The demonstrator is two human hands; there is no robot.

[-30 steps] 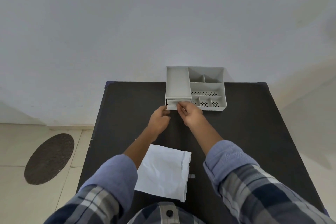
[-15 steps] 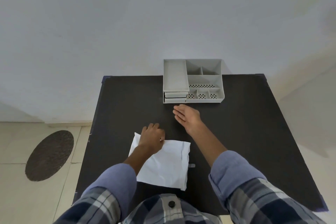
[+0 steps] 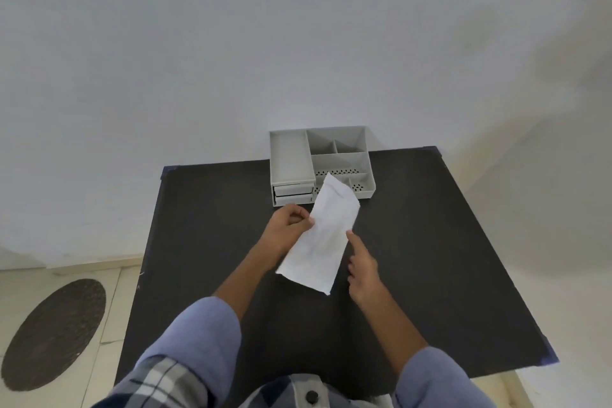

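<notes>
**Left hand pinching, right hand pointing**

Both forearms reach forward over the bench, bare from the rolled blue cuffs to the wrists. The left hand [image 3: 287, 226] is raised, its fingers [image 3: 299, 214] curled and its thumb pinching the left edge of the white paper [image 3: 323, 235], which it holds up at a tilt. The right hand [image 3: 363, 273] sits lower and just to the right, with its index finger stretched forward to the paper's right edge and the other fingers loosely bent.

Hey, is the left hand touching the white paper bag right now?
Touching. The head view shows the left hand pinching the left edge of the paper bag between thumb and fingers.
</notes>
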